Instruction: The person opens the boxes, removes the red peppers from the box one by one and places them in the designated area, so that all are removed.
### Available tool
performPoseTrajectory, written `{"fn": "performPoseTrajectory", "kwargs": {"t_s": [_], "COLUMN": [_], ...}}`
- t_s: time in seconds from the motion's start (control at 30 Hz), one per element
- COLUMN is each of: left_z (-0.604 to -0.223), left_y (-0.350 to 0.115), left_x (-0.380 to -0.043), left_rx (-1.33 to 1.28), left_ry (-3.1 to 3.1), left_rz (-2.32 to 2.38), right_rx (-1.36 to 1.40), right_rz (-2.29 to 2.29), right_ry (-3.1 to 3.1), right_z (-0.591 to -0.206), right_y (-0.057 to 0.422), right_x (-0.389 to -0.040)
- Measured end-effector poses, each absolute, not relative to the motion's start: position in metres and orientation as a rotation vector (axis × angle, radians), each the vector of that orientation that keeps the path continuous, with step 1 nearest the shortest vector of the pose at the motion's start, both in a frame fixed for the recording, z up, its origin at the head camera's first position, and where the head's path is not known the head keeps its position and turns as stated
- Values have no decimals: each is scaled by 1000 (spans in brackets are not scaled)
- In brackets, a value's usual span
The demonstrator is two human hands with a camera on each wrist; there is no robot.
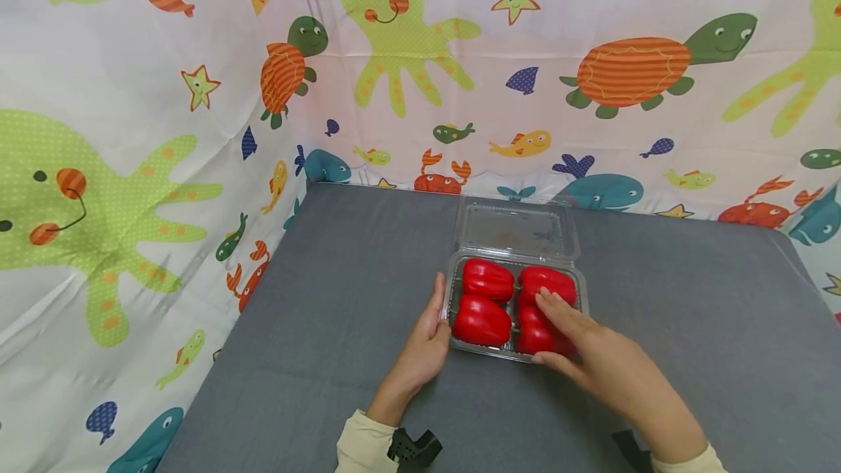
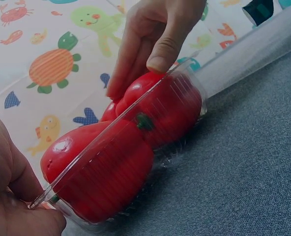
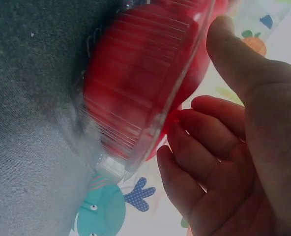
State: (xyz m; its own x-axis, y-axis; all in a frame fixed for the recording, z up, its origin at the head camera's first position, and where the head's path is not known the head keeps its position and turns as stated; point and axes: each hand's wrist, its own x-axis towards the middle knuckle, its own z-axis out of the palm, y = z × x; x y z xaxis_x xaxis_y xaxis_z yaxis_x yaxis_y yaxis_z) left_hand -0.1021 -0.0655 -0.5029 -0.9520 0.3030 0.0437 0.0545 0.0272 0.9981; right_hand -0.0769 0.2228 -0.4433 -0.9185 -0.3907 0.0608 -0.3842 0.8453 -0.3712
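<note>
A clear plastic clamshell box (image 1: 489,350) holds several red bell peppers (image 1: 482,320) in two rows, its lid (image 1: 515,231) folded back behind. At the box's left side my left hand (image 1: 425,341) pinches the rim between thumb and fingers, also visible in the left wrist view. My right hand (image 1: 607,363) spans the front right bell pepper (image 1: 535,328), fingertips on its far side and thumb at the near side by the front rim. Part of that pepper is hidden under the hand. The right wrist view shows the fingers (image 3: 197,142) loosely bent against the pepper.
The box stands on a grey cloth-covered table (image 1: 348,298). Behind and to the left hangs a white curtain (image 1: 420,122) printed with sea animals. A black strap mount (image 1: 415,450) sits on the left wrist, and another is partly visible on the right.
</note>
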Motion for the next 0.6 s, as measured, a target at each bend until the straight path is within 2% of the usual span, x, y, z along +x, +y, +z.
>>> {"fn": "performPoseTrajectory", "kwargs": {"t_s": [0.6], "left_z": [-503], "left_y": [-65], "left_x": [-102], "left_rx": [378], "left_ry": [2130], "left_rz": [2019], "right_rx": [-610], "right_rz": [-536], "right_ry": [3030], "right_z": [-450], "right_y": [219], "right_x": [-76]}}
